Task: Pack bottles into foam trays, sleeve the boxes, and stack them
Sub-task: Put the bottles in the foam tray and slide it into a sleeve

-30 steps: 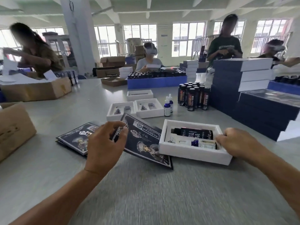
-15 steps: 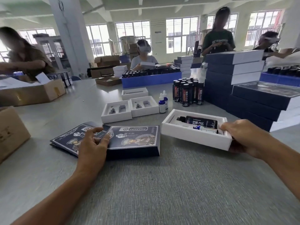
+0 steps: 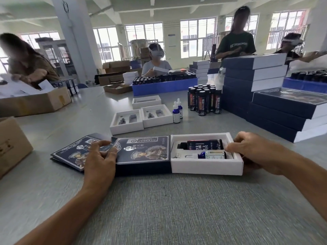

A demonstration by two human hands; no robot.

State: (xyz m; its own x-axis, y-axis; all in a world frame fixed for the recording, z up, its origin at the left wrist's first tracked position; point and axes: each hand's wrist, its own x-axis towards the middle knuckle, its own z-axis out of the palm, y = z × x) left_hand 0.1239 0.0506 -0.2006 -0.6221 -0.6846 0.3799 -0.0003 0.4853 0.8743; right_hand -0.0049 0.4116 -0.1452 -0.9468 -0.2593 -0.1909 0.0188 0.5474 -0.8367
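Observation:
A white foam tray (image 3: 205, 166) lies on the table and holds a black bottle (image 3: 203, 144) and a small blue dropper bottle (image 3: 210, 155). My right hand (image 3: 254, 152) grips the tray's right end. The tray's left end meets the mouth of a dark printed sleeve (image 3: 143, 152), which stands opened as a box. My left hand (image 3: 100, 160) holds the sleeve's left end, fingers curled round it. Under that hand lies a small pile of flat sleeves (image 3: 70, 152).
Three empty foam trays (image 3: 126, 121) sit behind, beside two blue dropper bottles (image 3: 177, 112) and a cluster of black bottles (image 3: 204, 100). Stacks of sleeved dark boxes (image 3: 254, 82) rise at right. Cardboard cartons (image 3: 10, 147) stand at left. Other people work at the far side.
The sleeve went from a tilted flat card to an opened box. My right hand slid the tray leftward until its end met the sleeve's mouth.

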